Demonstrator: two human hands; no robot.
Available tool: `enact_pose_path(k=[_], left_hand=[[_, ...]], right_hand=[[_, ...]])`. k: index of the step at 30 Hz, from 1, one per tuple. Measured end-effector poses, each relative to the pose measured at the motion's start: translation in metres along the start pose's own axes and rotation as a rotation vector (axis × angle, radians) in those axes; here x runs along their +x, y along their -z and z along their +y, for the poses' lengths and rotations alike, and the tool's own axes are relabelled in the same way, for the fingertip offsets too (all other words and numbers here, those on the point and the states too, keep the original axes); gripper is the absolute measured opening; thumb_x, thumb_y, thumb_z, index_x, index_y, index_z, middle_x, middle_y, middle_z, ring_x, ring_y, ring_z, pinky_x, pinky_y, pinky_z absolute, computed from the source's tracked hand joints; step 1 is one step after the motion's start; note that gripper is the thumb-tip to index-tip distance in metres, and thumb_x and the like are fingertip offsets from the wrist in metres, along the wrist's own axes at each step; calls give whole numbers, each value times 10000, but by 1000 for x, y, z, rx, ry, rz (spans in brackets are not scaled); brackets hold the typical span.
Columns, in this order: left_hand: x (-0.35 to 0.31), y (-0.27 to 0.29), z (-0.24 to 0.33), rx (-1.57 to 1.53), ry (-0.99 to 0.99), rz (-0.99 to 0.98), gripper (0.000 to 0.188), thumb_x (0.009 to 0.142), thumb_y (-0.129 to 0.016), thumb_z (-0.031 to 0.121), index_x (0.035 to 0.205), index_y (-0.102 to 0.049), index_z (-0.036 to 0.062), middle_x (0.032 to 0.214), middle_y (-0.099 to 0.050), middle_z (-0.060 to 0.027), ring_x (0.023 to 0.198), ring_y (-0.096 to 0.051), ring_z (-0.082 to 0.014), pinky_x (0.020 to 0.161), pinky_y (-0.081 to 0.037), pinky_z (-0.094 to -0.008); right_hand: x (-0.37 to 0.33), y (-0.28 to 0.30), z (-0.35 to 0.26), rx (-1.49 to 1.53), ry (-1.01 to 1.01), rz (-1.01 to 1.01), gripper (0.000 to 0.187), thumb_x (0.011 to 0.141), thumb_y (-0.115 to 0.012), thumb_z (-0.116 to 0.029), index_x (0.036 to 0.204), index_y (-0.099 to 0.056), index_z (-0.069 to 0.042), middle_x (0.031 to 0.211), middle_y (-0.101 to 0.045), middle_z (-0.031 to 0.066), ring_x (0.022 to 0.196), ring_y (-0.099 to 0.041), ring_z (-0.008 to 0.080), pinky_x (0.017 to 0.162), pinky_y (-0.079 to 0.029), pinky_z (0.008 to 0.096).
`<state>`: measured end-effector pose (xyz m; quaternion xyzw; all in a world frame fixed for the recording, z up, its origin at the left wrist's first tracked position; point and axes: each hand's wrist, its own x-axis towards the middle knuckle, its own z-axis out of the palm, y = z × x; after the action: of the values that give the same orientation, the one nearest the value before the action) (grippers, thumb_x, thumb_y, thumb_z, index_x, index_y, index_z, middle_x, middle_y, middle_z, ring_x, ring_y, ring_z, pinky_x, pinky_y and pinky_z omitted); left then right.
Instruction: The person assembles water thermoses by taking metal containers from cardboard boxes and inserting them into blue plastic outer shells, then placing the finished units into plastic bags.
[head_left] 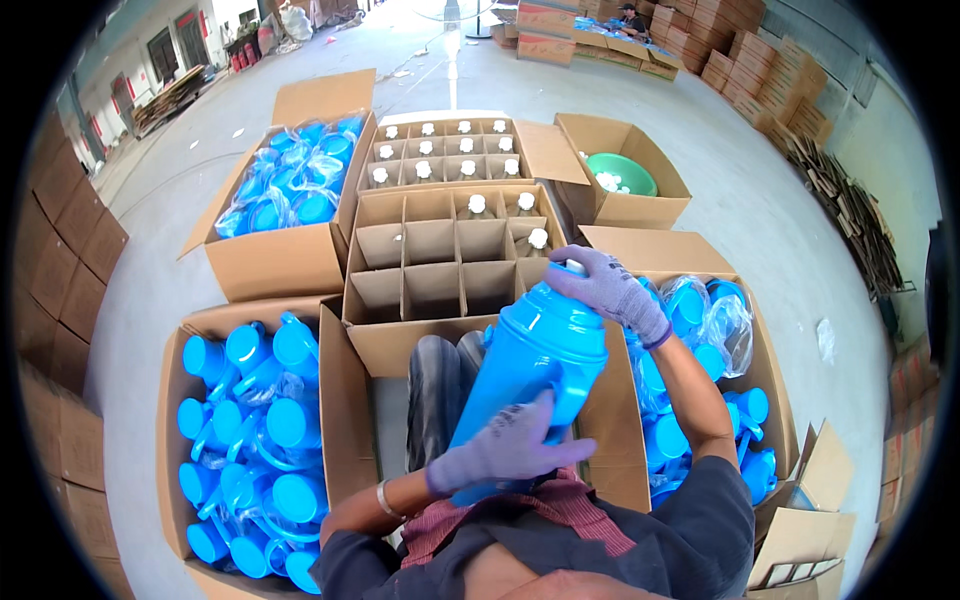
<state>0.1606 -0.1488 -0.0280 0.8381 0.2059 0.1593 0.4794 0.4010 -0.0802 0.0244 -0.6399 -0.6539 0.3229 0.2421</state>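
A large blue thermos flask (540, 345) with a side handle leans across my lap, its top tilted up to the right. My left hand (515, 443), in a purple-grey glove, supports the lower body with fingers extended around it below the handle. Over the top, my gloved right hand (612, 292) grips the flask's mouth, where a bit of white shows under the fingers. Just ahead stands a divided carton (395, 345) with a few white-topped pieces (537, 239) in its right compartments. The flask's bottom is hidden by my arm and clothing.
Open cartons surround me: blue handled parts (297, 424) at left, bagged blue parts (688, 305) at right, more bagged blue parts (290, 180) far left. Behind stand a filled divided carton (445, 185) and a box (640, 208) with a green basin (632, 168). Stacked cartons (60, 240) line the left.
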Motion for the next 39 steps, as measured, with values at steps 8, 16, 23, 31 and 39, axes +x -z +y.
enact_pose_path(k=[8,16,23,31,39], left_hand=[[-19,47,-36,-711,302,14,318,965,-604,314,1032,-658,7,667,-628,-78,564,-627,-160,552,-495,-276],[-42,52,-101,-997,22,-41,366,994,-536,306,1025,-634,-45,845,-686,-117,725,-671,-223,632,-537,-344],[-48,36,-68,-606,50,3,388,938,-639,275,1112,-582,-67,848,-680,-189,753,-675,-295,688,-529,-419],[-48,30,-48,206,-271,78,413,859,-706,162,1221,-596,-3,934,-673,-185,813,-687,-314,662,-529,-388],[-5,89,-11,927,-851,87,498,746,-656,229,1217,-592,83,1220,-575,-103,1212,-515,-290,1088,-378,-485]], right_hand=[[-8,4,-14,267,254,-12,475,894,-667,-282,1308,-598,-60,1154,-662,105,1109,-609,219,968,-467,348],[0,4,-36,67,732,-76,440,901,-656,-301,1267,-624,-59,1193,-635,172,1113,-608,279,951,-469,362],[20,-4,-37,-91,322,-100,449,844,-749,-311,1203,-654,-58,1072,-666,108,984,-652,283,896,-502,385],[34,-34,-39,25,73,-30,501,813,-753,-399,1194,-662,-87,1097,-679,99,943,-668,195,840,-540,333],[19,-37,-39,0,531,-54,498,814,-745,-290,1249,-620,-82,1129,-623,121,1086,-594,231,970,-457,355]])
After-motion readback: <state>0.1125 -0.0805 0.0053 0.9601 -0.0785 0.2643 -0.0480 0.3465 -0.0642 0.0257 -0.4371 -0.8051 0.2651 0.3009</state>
